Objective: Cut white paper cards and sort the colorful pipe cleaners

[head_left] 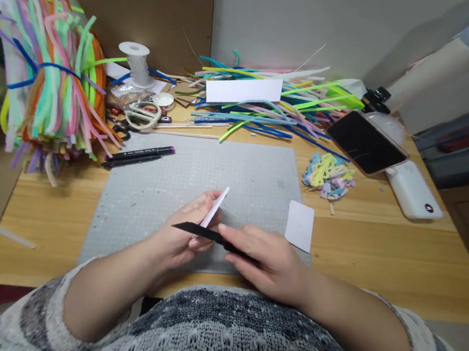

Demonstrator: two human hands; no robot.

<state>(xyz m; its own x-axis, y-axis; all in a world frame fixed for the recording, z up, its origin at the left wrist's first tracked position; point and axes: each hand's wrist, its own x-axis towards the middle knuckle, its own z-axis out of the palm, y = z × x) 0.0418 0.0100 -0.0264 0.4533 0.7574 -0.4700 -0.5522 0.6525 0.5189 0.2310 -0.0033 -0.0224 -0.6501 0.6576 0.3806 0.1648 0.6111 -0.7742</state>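
Note:
My left hand [189,229] is closed around a thin white piece of card or foam board [215,210], which it holds tilted, nearly edge-on to me. In my right hand [265,257] is a black craft knife [207,233], its dark pointed blade aimed left. The blade crosses in front of the lower end of the white piece; whether it touches the edge I cannot tell. Both hands are above the grey cutting mat [255,172]. A white rectangle of card [300,226] lies to the right, across the mat's edge.
Black markers [140,156] lie at the mat's upper left. A big bundle of pipe cleaners [55,84] stands left, with loose pipe cleaners [257,119] and a white strip [243,90] behind. Scissors [142,115], a spool [137,65], colourful scraps [329,174], a phone [367,142] and power bank [415,191] surround the mat.

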